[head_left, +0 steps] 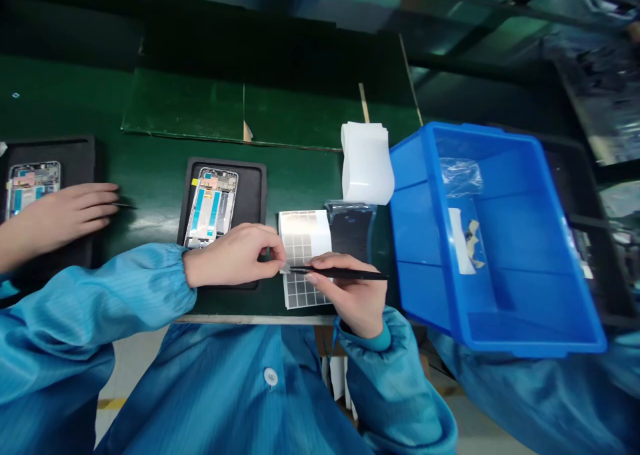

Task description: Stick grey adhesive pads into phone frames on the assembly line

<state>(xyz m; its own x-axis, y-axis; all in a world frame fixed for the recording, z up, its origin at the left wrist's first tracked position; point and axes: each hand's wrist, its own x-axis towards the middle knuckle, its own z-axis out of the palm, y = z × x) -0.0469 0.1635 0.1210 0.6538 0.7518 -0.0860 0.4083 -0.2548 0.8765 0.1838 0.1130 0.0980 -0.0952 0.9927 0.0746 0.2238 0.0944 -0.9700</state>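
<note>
My right hand [353,295] grips a pair of black tweezers [357,274], which points left over a sheet of small grey square stickers [299,245]. At the tweezers' tips is a small pale piece [285,268], probably a sticker, pinched between the thumb and forefinger of my left hand [240,254]. My left wrist passes over the lower edge of a black tray [253,208]. In that tray lies an opened phone [213,202] with its inner parts and blue strips showing; my left hand covers its lower end.
A large blue bin [425,222] with scraps inside stands to the right. White sheets [367,165] and a dark film-covered panel [353,228] lie beside it. At left, another person's hand [70,216] reaches over a second tray [80,155] holding a phone [35,175].
</note>
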